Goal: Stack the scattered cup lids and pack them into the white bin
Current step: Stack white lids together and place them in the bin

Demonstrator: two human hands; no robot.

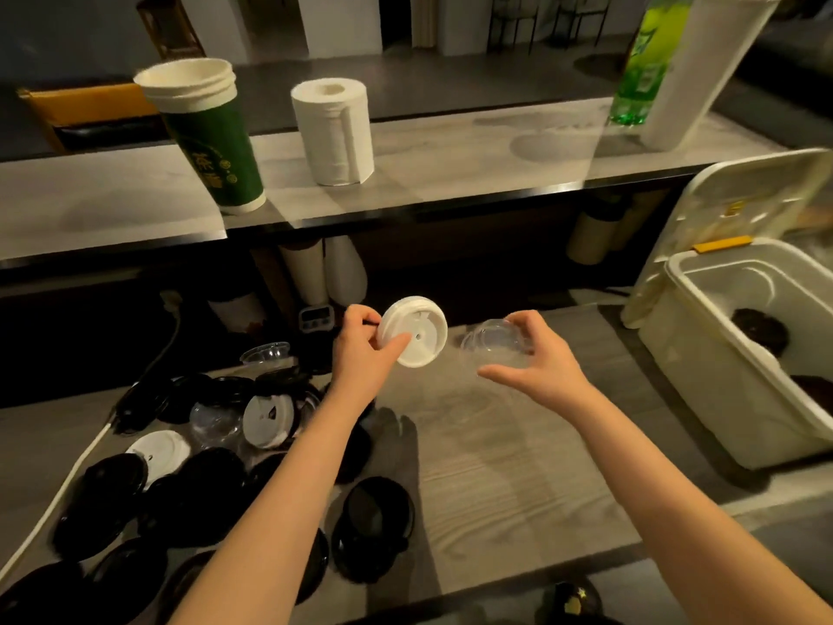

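Now left hand (360, 356) pinches white lid (428, 327) edge; right hand (543, 360) grips clear lid (493, 338), apart from white bin (703, 381).

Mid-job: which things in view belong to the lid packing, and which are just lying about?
Job: white lid in left hand; clear lid in right hand; scattered lids on the table; white bin, black lids already inside.
Lying about: green cup, paper roll, green bottle, white cable.
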